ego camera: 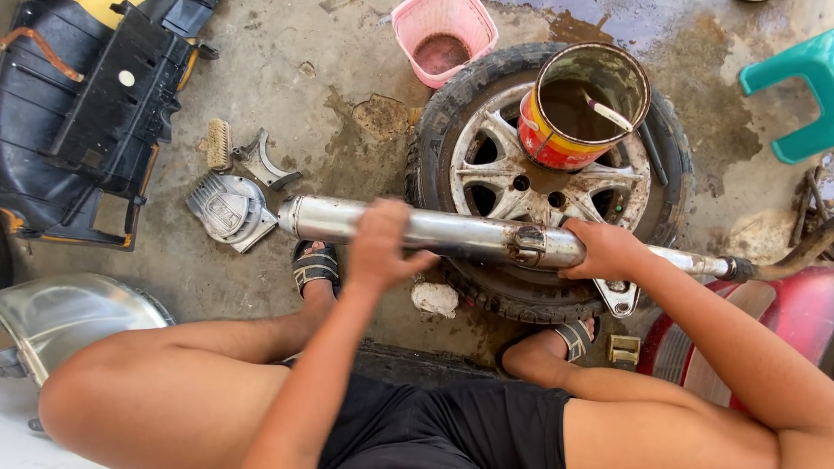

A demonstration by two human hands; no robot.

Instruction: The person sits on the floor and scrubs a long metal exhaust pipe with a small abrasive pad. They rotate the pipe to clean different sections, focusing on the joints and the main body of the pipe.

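A long shiny metal exhaust pipe [452, 233] lies across my lap, level, over the near edge of a car wheel [486, 156] flat on the ground. My left hand [380, 247] rests on top of the pipe near its middle, fingers curled over it. My right hand [608, 250] grips the pipe where it narrows toward the thin end [695, 260]. A metal bracket [618, 300] hangs below that hand.
A red and yellow tin [556, 143] of brown liquid with a stick stands on the wheel. A pink basket [443, 35], a brush [218, 143], a grey engine cover [228, 208], black plastic panels [87, 113], a teal stool [795, 95] and a white lump [434, 299] lie around on wet concrete.
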